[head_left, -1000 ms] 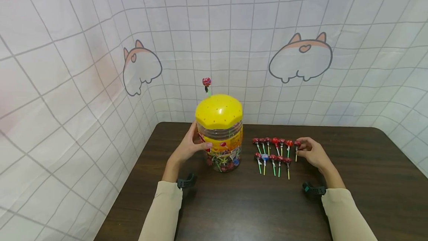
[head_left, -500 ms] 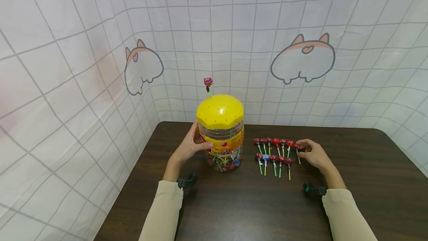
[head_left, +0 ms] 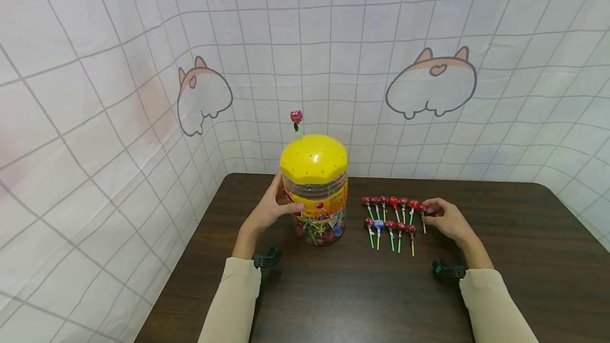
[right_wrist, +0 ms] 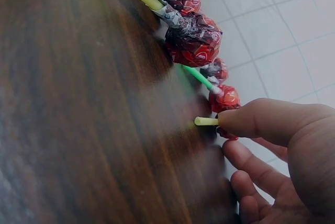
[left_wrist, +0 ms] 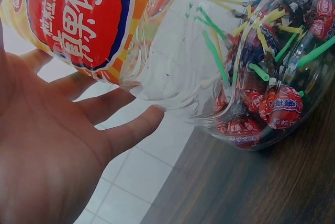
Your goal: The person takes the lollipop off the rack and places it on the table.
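Note:
My left hand holds the side of a clear plastic candy jar, thumb in front and fingers round behind. The jar stands upright under a yellow dotted lid; lollipops show through its wall in the left wrist view. One lollipop sticks up at the lid's back edge. My right hand pinches a dark red lollipop with a yellow stick between thumb and finger, at the right end of the back row. Its head is partly hidden by the thumb in the right wrist view.
Two rows of lollipops lie on the dark wooden table right of the jar. The front row includes a blue-wrapped lollipop and ends with a dark red one. A white grid-patterned cloth hangs behind the table.
The pinched lollipop has come slightly down and closer to its row neighbour; its stick tilted, then swung back nearer upright in the view. My left hand and the jar have stayed put.

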`<state>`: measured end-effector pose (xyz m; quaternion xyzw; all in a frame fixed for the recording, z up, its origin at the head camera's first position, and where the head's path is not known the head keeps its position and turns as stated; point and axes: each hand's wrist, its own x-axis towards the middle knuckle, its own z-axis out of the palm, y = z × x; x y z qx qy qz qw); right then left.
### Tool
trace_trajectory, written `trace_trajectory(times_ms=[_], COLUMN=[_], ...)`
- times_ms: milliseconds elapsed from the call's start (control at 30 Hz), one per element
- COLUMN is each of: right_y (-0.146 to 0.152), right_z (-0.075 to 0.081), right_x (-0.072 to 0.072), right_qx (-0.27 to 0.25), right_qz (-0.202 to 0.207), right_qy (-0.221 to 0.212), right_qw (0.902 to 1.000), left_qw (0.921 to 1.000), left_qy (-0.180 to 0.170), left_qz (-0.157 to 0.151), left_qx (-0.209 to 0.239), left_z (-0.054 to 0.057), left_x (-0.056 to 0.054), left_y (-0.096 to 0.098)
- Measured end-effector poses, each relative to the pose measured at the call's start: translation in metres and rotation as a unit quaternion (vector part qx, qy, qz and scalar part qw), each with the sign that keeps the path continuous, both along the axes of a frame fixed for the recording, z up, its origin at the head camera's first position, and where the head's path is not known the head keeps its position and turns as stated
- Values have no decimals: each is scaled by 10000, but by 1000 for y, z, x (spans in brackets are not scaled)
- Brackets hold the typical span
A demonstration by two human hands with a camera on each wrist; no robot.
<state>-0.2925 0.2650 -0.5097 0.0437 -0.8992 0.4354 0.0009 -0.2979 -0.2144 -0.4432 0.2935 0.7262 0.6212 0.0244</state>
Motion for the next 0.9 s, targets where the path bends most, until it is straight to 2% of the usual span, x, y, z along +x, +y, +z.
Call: trace_trajectory(times_ms=[333,500,633,733,900], right_y=[2,4,1,-10,-47], right_z=[0,10,31,54,93], right_x=[0,4,12,19,34], right_qx=[-23,-106,-235,-350,-871], right_qz=[40,132,408,662,1176], right_qy=[57,59,168,494,1292], right_qw=[10000,9998,9987,9960,9808], left_qw=[10000,10000,10000,10000,10000], left_qy=[32,-4,-27,-16,-32], left_qz=[-62,-38,-6,0,54], left_qx=[31,20,6,-13,-46], left_z=[0,0,-1,-1,-1], left_x=[-2,-1,-1,-2,-2], left_y=[-1,-1,0,0,-1])
